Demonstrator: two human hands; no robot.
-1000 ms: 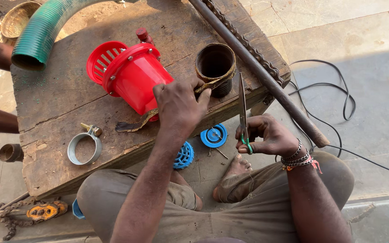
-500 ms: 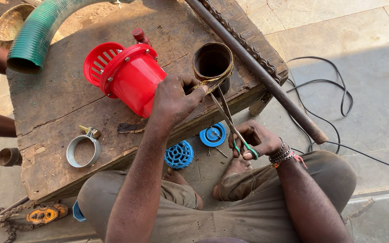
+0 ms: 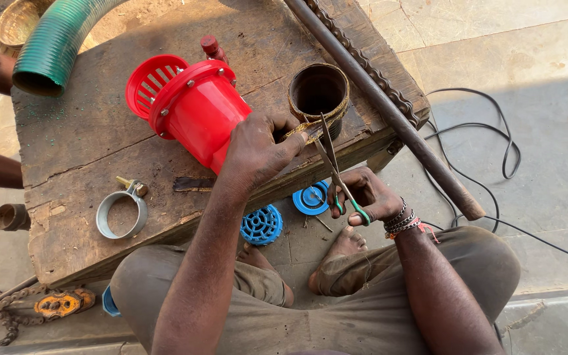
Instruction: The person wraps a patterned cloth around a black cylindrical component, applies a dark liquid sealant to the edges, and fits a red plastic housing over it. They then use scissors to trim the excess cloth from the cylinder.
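left hand (image 3: pixel 258 148): pinches strip (image 3: pixel 302 131) | right hand (image 3: pixel 363 197): scissors (image 3: pixel 333 167), blades at strip

worn wooden bench (image 3: pixel 67 151), red strainer (image 3: pixel 192 112), hose clamp (image 3: pixel 121 213), brown pipe piece (image 3: pixel 319 92), green hose (image 3: pixel 57 43)

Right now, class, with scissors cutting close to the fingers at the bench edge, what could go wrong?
1. The green-handled scissors in the right hand point toward the left hand; a slip might nick fingers.
2. The short dark pipe piece stands near the wooden bench edge and could topple onto bare feet.

packages: none | labels: none | signs: none | screens: none in view
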